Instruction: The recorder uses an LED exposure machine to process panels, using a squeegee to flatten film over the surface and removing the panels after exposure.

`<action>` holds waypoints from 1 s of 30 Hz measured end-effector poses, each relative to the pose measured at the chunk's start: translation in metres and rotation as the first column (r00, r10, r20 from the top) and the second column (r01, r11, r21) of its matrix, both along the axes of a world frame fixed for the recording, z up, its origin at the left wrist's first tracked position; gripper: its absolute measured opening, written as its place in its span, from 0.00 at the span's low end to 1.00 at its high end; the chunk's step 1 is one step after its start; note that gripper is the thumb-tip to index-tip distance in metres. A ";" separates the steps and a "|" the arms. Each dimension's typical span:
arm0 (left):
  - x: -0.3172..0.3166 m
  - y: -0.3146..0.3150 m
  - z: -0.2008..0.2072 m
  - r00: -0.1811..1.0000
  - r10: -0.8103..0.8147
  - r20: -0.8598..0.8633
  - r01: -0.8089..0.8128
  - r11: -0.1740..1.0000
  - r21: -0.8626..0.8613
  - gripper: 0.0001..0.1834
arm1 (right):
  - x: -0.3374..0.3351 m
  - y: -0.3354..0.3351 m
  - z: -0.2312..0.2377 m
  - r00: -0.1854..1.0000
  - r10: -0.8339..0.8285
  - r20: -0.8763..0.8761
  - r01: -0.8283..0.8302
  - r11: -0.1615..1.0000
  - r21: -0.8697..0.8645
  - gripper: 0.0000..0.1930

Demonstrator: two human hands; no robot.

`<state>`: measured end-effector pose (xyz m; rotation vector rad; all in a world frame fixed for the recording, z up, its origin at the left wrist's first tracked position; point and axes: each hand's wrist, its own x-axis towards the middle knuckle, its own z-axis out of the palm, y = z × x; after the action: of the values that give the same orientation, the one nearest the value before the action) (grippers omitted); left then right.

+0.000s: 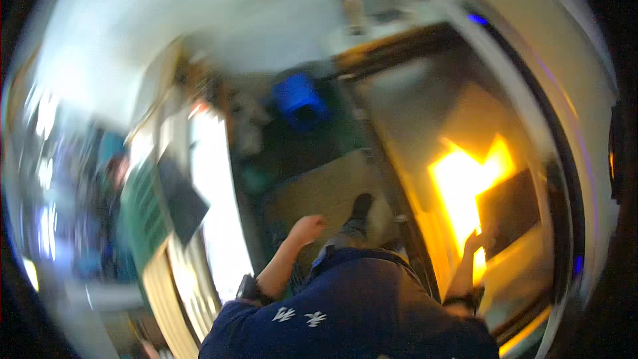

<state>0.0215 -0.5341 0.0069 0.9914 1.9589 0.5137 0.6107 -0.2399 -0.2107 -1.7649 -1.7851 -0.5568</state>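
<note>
The whole picture is smeared by motion. My left hand (307, 228) is curled into a loose fist with nothing in it, raised over a tan floor patch (325, 189) and close to my dark shoe (361, 206). My right hand (480, 236) reaches up to the lower left corner of a dark flat panel (510, 209). The panel stands in front of a bright orange-yellow glow (462, 176). The blur hides whether the fingers grip the panel or only touch it. A dark band sits on my right wrist (460, 301). My dark blue shirt (359, 312) fills the lower middle.
A blue box-like container (299, 103) sits farther off on the dark floor. On the left run a long white surface (216, 193), a dark flat slab (183, 201) and a green object (143, 216). A blurred person (116, 173) is at far left. A dark frame (392, 179) borders the glowing area.
</note>
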 end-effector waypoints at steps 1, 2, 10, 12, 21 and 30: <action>0.008 -0.031 0.029 0.986 0.079 -0.145 -0.078 0.997 0.014 0.14 | -0.049 0.010 0.032 0.984 0.174 0.033 -0.177 0.976 0.124 0.38; 0.013 -0.029 0.063 0.965 0.090 -0.246 -0.081 0.996 0.047 0.14 | -0.049 0.011 0.048 0.974 0.216 0.063 -0.216 0.976 -0.006 0.36; -0.030 -0.165 0.202 0.227 0.959 -0.169 -0.497 0.263 0.827 0.05 | -0.316 -0.055 0.227 0.179 0.673 -0.717 -0.979 0.049 -0.199 0.24; -0.054 -0.211 0.220 0.113 0.910 0.399 -0.787 -0.163 0.594 0.18 | -0.391 -0.100 0.268 0.065 0.566 -0.822 -0.936 -0.250 -0.247 0.21; -0.176 -0.282 0.177 0.051 0.527 0.848 -0.659 -0.621 0.425 0.20 | -0.646 -0.310 0.370 0.065 -0.052 -0.997 -0.679 -0.734 -0.006 0.27; -0.034 -0.263 0.158 0.604 0.657 0.450 -0.771 0.341 0.537 0.27 | -0.717 -0.381 0.441 0.380 -0.491 -0.784 -0.710 -0.698 0.093 0.18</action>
<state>-0.0122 -0.7973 0.1648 0.3496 1.9990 1.9212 -0.1059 -0.6213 0.2298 -0.4009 -1.5260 3.1110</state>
